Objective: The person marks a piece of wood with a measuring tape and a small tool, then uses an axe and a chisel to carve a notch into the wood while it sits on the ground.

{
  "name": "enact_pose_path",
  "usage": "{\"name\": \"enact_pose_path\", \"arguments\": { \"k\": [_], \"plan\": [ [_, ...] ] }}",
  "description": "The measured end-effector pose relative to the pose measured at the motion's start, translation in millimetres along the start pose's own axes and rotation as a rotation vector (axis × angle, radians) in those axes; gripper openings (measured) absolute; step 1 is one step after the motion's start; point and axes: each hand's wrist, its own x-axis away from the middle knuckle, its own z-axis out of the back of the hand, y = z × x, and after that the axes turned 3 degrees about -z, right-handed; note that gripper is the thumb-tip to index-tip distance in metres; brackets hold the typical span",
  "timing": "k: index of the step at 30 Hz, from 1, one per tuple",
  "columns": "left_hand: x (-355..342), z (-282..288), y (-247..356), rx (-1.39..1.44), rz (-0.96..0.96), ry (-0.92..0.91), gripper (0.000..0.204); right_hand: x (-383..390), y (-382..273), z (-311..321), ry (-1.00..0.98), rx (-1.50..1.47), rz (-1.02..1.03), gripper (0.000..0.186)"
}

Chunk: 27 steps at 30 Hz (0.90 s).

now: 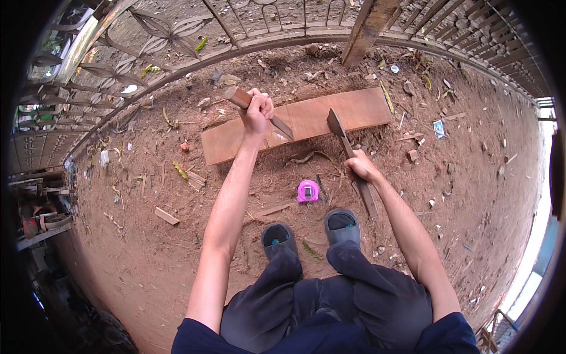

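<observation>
A long reddish-brown wooden board lies crosswise on the dirt. My left hand is closed round a chisel with a thick wooden handle; its blade angles down to the board's front half, beside a small pale mark. My right hand grips a long dark tool by its handle; its broad flat head is over the board's front edge, right of the chisel, apart from it. A pink tape measure lies on the ground between board and feet.
A curved metal fence and a wooden post stand beyond the board. My sandalled feet are below the tape measure. Wood scraps, stones and leaves litter the dirt. Cluttered items sit at far left.
</observation>
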Motion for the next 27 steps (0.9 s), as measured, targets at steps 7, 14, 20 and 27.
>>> {"name": "enact_pose_path", "arguments": {
  "k": [7,14,20,27],
  "plan": [
    [-25,2,-2,0.029,0.094,0.056,0.03,-6,9,3,-0.009,0.002,-0.023,0.011],
    [-72,2,-18,-0.082,0.294,0.234,0.032,-6,8,2,-0.021,-0.025,-0.027,0.012],
    [-91,-3,-33,-0.142,0.363,0.295,0.025,0,0,1,-0.007,0.026,-0.046,0.011],
    [-107,-6,-54,-0.341,0.351,0.492,0.023,-2,5,3,-0.025,-0.007,-0.026,0.011]
  ]
}}
